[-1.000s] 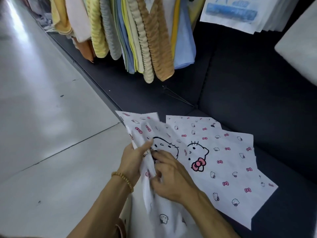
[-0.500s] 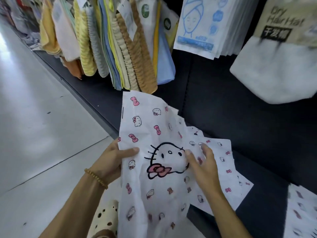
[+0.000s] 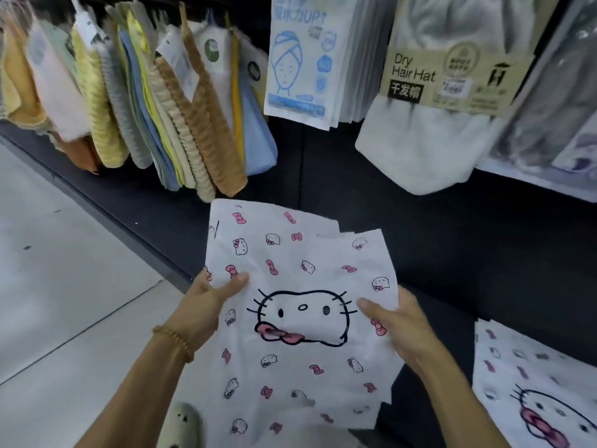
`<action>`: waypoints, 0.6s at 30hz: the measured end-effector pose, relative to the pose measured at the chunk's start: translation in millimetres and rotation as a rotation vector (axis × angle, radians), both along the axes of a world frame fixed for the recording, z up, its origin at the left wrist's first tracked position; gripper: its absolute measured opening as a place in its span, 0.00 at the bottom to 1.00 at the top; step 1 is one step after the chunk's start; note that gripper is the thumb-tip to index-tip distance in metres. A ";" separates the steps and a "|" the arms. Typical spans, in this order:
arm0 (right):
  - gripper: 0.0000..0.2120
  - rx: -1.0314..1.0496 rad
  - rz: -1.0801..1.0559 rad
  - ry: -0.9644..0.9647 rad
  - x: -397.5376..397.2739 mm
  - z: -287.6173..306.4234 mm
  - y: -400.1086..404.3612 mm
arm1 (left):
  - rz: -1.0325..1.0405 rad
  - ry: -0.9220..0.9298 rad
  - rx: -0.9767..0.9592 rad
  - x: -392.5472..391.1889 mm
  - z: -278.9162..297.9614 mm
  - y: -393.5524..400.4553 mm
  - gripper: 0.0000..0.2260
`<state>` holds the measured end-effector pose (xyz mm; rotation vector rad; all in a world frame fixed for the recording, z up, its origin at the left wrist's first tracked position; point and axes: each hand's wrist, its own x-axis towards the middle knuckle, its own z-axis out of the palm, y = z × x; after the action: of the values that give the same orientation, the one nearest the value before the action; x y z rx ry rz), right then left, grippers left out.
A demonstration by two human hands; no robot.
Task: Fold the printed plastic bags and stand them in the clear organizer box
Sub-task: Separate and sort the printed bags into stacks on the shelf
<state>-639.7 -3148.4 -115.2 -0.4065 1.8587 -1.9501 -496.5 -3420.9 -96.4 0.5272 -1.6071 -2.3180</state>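
Now both hands — left hand (image 3: 206, 302), right hand (image 3: 400, 321) — pinch printed bag (image 3: 297, 318).

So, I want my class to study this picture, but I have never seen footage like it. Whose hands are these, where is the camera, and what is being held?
There is no machine here. A person wears a camera on the head, looking forward and down, so you see their own arms. The left hand and right hand each pinch one side of a white printed plastic bag with a cat face and pink bows, held up flat. More printed bags lie on the dark shelf to the right. Above hang coloured towels and packaged hair hats. No organizer box is in view.
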 end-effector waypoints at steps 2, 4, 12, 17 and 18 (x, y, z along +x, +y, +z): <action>0.13 -0.024 0.011 -0.028 0.5 7.4 19.7 | -0.025 0.004 0.018 -10.3 2.2 12.9 0.17; 0.15 -0.072 -0.035 -0.056 -0.1 14.0 43.4 | -0.102 0.015 0.037 -19.3 2.2 22.8 0.19; 0.05 0.061 -0.367 -0.004 21.6 21.6 147.4 | -0.243 0.028 0.073 -78.1 -5.2 103.4 0.22; 0.08 0.139 -0.525 -0.098 33.8 4.8 241.1 | -0.334 0.009 -0.042 -119.2 -30.8 194.9 0.29; 0.08 0.182 -0.559 -0.122 36.1 -0.6 258.2 | -0.373 -0.023 -0.031 -124.1 -38.3 214.1 0.28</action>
<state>-603.6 -2890.1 -115.8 0.3179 2.2065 -2.0454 -620.7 -3206.7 -134.7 0.2643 -1.8843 -2.5462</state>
